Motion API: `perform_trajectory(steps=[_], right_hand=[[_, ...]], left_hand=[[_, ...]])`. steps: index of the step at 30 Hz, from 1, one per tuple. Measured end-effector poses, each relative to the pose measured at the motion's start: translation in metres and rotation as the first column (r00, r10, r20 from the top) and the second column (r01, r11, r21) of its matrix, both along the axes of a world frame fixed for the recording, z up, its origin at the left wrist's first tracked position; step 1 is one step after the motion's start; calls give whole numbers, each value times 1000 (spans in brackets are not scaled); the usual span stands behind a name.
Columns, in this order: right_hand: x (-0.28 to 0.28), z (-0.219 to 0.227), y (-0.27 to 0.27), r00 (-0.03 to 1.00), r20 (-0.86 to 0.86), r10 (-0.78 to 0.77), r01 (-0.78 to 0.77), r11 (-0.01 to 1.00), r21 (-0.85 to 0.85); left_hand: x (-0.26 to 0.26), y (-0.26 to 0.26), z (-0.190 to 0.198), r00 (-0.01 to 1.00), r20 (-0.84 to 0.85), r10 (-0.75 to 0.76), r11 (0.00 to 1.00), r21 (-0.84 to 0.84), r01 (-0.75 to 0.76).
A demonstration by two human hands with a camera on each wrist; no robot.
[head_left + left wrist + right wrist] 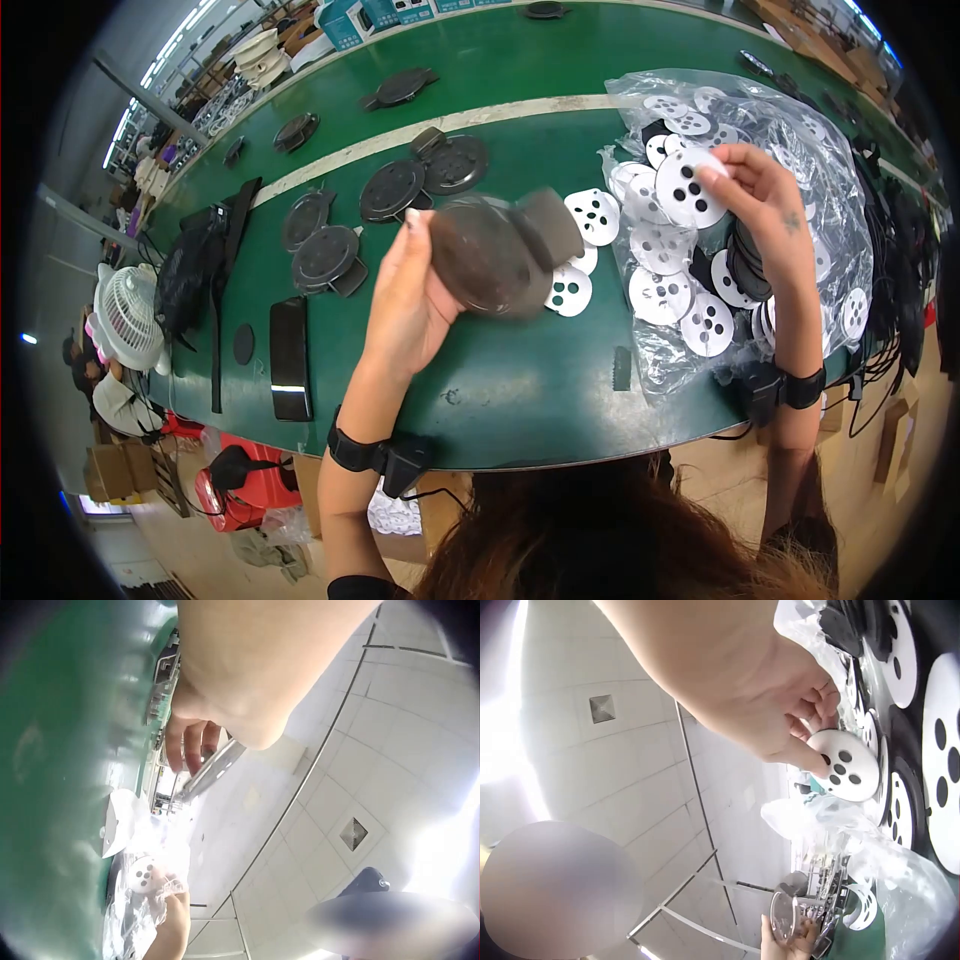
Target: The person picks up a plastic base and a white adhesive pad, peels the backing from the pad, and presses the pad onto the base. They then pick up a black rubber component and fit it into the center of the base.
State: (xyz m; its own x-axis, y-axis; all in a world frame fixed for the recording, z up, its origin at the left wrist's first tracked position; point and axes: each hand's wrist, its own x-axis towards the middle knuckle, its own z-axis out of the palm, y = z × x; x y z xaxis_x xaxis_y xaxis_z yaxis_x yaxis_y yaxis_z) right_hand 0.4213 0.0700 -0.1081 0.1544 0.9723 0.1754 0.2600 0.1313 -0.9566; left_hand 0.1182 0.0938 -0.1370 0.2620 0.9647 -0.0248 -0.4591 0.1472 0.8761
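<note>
In the head view my left hand (405, 300) grips a dark, round, see-through plastic part with a flat side tab (485, 255), blurred and raised over the table. Its thumb lies along the near edge and the other fingers are mostly behind it. My right hand (770, 205) pinches a white disc with several black round spots (682, 210) between thumb and fingers, above a clear plastic bag (650, 355) full of such discs. The right wrist view shows the thumb on the face of this disc (862, 774). More white discs (592, 217) lie between the two hands.
Several dark round parts (325, 258) lie on the green table (500, 400) at the left and back. A black phone (290, 350), a small dark disc (243, 344) and a black bag (190, 265) are farther left, near a white fan (130, 318). Cables hang at the right edge.
</note>
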Motion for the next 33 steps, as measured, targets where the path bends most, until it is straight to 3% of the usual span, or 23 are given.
perform_trajectory(steps=[2,3,4,6,7,8,10,11,13,17,19,20,22,24,26,27,29,31,33], right_hand=[[-7,6,-5,997,-64,-34,36,999,19],[-14,12,-10,984,-175,-26,32,999,28],[-21,16,-13,959,-284,-16,28,999,36],[-30,13,-16,957,-291,14,-1,999,43],[-34,13,-18,944,-314,98,-96,995,21],[-39,13,-21,923,-339,180,-190,982,2],[-54,12,-27,920,-336,204,-220,975,-11],[-57,12,-30,916,-317,247,-269,963,-28],[-63,8,-34,919,-245,308,-331,942,-57],[-75,-5,-37,958,-102,268,-273,961,-38],[-80,-9,-38,929,363,74,-186,940,285],[-79,-9,-38,929,362,75,-186,941,283],[-77,-9,-37,804,595,5,-308,859,409],[-83,-14,-40,840,542,32,-287,874,392],[-85,-16,-42,847,526,81,-301,888,348],[-86,-17,-42,849,522,84,-309,880,361],[-87,-18,-43,849,519,98,-327,869,371],[-88,-21,-43,849,516,112,-346,857,382],[-91,-26,-42,816,576,51,-399,770,498]], left_hand=[[-2,-2,-5,958,98,-269,963,5,269],[5,-9,-6,984,42,-175,983,-42,177],[4,-10,-5,984,43,-174,983,-44,175],[0,-12,-5,921,-77,-381,924,-73,376],[7,-18,3,915,-158,-371,928,-106,358],[7,-19,2,875,-241,-421,902,-12,431],[17,-29,12,823,-425,-377,902,34,431],[21,-34,11,822,-426,-378,903,27,429],[27,-41,8,855,-447,-262,895,218,388],[22,-41,-1,816,-520,-253,875,236,422],[22,-42,-2,822,-526,-218,888,242,390],[22,-42,-3,825,-529,-200,894,245,374],[26,-45,1,821,-553,-141,903,268,335],[27,-47,1,814,-575,-82,910,290,297],[27,-48,0,747,-659,86,866,421,271],[27,-48,-2,747,-660,85,866,419,272],[26,-46,-9,750,-626,213,758,590,277],[27,-46,-10,721,-632,284,712,642,283],[28,-47,-11,691,-631,354,662,691,292]])
